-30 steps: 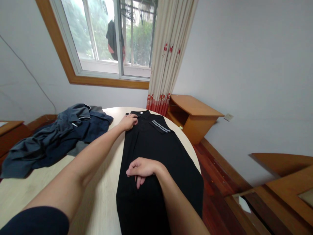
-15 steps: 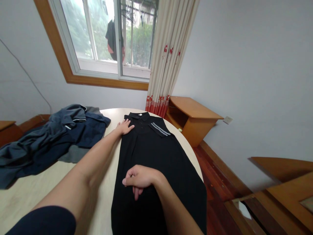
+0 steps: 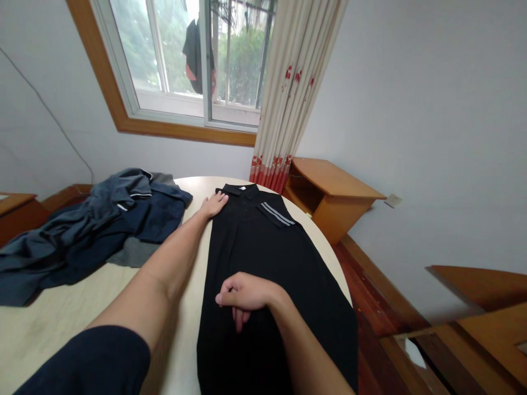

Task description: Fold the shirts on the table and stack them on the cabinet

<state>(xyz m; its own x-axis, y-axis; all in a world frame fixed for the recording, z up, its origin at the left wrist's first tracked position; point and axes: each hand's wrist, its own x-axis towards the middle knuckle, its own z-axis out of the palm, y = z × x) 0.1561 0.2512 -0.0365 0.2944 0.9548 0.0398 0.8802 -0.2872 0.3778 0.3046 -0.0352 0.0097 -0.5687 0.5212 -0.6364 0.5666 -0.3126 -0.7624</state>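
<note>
A black polo shirt (image 3: 263, 247) lies spread on the pale round table (image 3: 197, 184), its collar at the far end. One short sleeve with two grey stripes (image 3: 278, 214) is folded inward over the chest. My left hand (image 3: 214, 204) rests flat on the shirt's far left shoulder edge, fingers stretched out. Over the lower middle of the shirt is my right hand (image 3: 245, 293), its fingers loosely curled and the thumb near the index finger. Nothing shows in its grasp; whether it touches the cloth I cannot tell.
A heap of dark blue and grey shirts (image 3: 119, 219) lies on the table's left side. Beyond the table are a window, a curtain (image 3: 284, 109) and a wooden cabinet (image 3: 333, 186). Wooden furniture (image 3: 473, 340) stands at the lower right.
The view has shifted slightly, so everything sits a little further right and higher. My left hand has slid slightly toward the shirt's shoulder, its thumb less spread. My right hand keeps its curled pose.
</note>
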